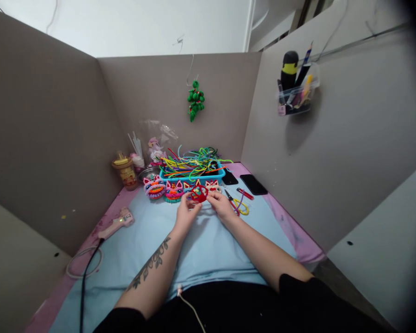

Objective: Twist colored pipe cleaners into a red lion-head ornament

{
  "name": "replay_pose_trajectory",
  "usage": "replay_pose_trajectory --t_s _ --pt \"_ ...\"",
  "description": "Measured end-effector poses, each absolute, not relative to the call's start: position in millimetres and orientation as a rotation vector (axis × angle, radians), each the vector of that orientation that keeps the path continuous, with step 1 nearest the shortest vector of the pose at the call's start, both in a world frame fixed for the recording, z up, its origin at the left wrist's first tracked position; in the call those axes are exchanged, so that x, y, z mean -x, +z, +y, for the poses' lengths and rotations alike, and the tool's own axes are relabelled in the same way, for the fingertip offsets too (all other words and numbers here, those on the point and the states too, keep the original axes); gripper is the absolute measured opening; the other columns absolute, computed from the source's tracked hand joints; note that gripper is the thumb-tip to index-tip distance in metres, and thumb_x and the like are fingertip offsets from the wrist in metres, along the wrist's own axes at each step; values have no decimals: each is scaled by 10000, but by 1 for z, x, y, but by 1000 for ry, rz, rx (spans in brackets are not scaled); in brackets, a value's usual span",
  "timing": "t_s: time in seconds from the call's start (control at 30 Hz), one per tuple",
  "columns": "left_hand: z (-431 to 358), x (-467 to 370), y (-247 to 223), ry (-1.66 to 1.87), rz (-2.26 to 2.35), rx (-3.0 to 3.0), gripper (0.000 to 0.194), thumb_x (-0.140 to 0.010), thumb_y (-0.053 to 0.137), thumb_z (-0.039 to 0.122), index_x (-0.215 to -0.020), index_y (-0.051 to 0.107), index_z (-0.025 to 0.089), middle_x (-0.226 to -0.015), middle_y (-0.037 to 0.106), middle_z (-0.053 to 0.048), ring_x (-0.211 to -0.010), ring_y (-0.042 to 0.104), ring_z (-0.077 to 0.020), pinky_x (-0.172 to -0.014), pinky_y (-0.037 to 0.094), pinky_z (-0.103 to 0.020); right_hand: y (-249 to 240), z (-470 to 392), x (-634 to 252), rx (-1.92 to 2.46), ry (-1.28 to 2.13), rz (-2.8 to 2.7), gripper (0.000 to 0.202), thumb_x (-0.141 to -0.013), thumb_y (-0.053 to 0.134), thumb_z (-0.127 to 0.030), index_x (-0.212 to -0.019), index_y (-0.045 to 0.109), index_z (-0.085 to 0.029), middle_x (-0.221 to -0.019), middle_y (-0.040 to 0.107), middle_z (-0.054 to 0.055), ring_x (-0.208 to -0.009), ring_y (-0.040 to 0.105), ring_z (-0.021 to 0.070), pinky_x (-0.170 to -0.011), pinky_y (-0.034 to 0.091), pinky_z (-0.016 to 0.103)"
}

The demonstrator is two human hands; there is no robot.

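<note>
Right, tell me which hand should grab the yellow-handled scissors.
The right hand, I'd say: the yellow-handled scissors lie on its side, close by. The left hand would have to cross over. Both hands' fingers hold the fuzzy red looped piece, so the left could probably keep it.

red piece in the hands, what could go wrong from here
The red piece could bend out of shape if the left hand and right hand pull unevenly, since both grip it by the fingertips. The scissors lie just beside the right hand, so it might brush them. The glue gun's black cord runs left of the left forearm, which could snag it.
</note>
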State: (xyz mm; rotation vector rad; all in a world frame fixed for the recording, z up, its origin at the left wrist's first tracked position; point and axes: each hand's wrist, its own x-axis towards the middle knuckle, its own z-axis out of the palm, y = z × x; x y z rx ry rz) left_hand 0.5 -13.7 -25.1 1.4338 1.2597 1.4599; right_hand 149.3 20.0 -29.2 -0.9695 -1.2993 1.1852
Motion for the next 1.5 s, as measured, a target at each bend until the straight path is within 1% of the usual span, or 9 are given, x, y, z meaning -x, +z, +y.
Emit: replay_pose_trajectory --t_s 0.1,0.23,0.33,0.5,0.6,0.7,0.93,1.13,1.5 --pt "-15 -1 -22 1522 1203 -1356 596 -662 676 277 -1189 418 168 -722 629 -8 -717 624 -151 -725 475 -298 -30 16 -143 942 1248 -1302 264 -674 612 -429 -667 499 -191 -483 358 -73 -402 280 61 -403 213 217" --pt "-16 -2 -18 1537 1095 -1227 629 -661 675 262 -1213 392 160 -686 607 14 -664 602 -125 -682 460 -262 -25 6 -137 884 1242 -1394 258 -680 615 -409 -643 495 -183 -500 397 -68 -439 323 68 -444 268 216" --pt "-15 -1 -19 1553 1084 -1245 579 -680 661 267 -1193 413 166 -611 539 53 -583 551 -96 -611 433 -224 -25 1 -134 888 1172 -1491 256 -699 592 -400 -630 488 -177 -526 436 -60 -483 385 80 -494 324 216" --pt "-13 4 -19 1568 1199 -1256 520 -709 623 286 -1170 423 155 -547 444 83 -504 480 -79 -539 394 -205 -31 -3 -135 969 720 -1758 149 -766 543 -316 -790 591 -177 -729 597 12 -682 532 143 -649 414 255" --pt "-12 6 -18 1569 1241 -1277 501 -715 607 287 -1159 413 157 -542 423 89 -494 458 -75 -521 370 -198 -32 -4 -142 968 435 -1900 177 -824 485 -274 -901 623 -194 -846 630 51 -784 567 168 -738 429 284" --pt "-12 6 -18 1548 1271 -1331 481 -715 594 266 -1145 409 155 -534 410 95 -493 447 -75 -523 363 -199 -29 -2 -149 952 313 -1942 195 -847 478 -284 -941 634 -215 -885 641 64 -823 584 180 -769 439 300" --pt "-10 6 -21 1428 1207 -1431 483 -697 584 245 -1131 398 144 -536 424 94 -478 444 -74 -505 339 -198 -24 9 -162 857 340 -1850 167 -839 511 -278 -871 663 -216 -854 631 58 -830 584 181 -778 460 326" --pt "-14 6 -17 1330 1139 -1460 458 -678 591 245 -1097 428 157 -499 396 104 -448 399 -67 -486 301 -191 -21 11 -169 852 328 -1912 175 -840 516 -266 -887 678 -220 -870 609 59 -821 572 169 -785 455 316" --pt "-18 7 -16 1174 1073 -1563 390 -690 595 230 -1054 471 165 -593 559 45 -517 512 -95 -509 364 -197 -20 13 -172 841 376 -1973 168 -823 537 -237 -896 689 -231 -901 581 59 -861 563 178 -793 455 332"
